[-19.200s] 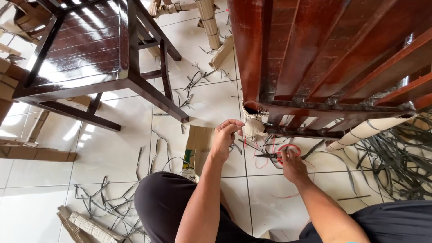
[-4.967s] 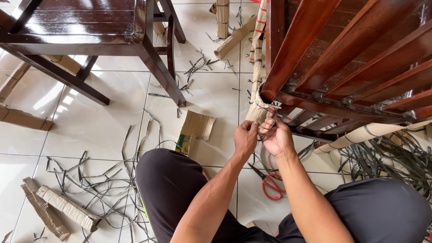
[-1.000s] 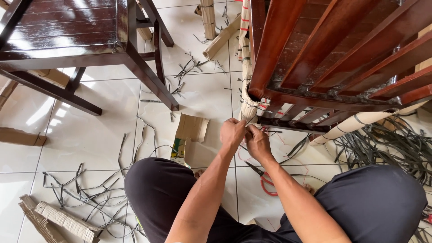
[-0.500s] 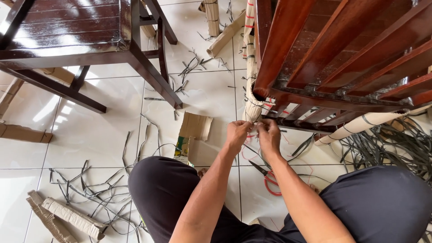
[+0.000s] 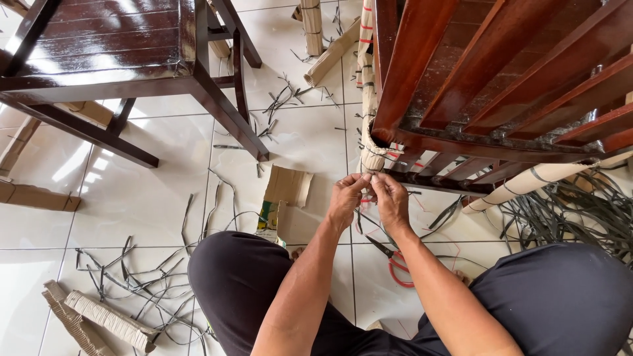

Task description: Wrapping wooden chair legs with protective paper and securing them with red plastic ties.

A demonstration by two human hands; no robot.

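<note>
Fingers [image 5: 364, 179] of both hands meet tip to tip, pinched together on a thin dark strand just below the paper-wrapped chair leg [image 5: 370, 132]; strand too fine to tell exactly how it's gripped. Left hand [image 5: 345, 201] and right hand [image 5: 390, 201] sit side by side, touching at the fingertips, both equally close to the work. Wrapped leg lies straight ahead and slightly above the fingers, its long axis running away from the person up the frame, end of the wrap just beyond the pinch. Nearer the body: dark trousers, red-handled scissors [image 5: 395, 267] on the floor tile under the right forearm, a piece of cardboard [image 5: 285, 198] left of the left wrist. Further out: reddish wooden chair frame [image 5: 501, 86] tipped over the leg at right, loose dark strapping pile [image 5: 580, 211] beneath it, a second dark chair [image 5: 125, 59] upper left, cut strap offcuts [image 5: 132, 277] and corrugated paper rolls [image 5: 99, 320] scattered on the white tiles.
</note>
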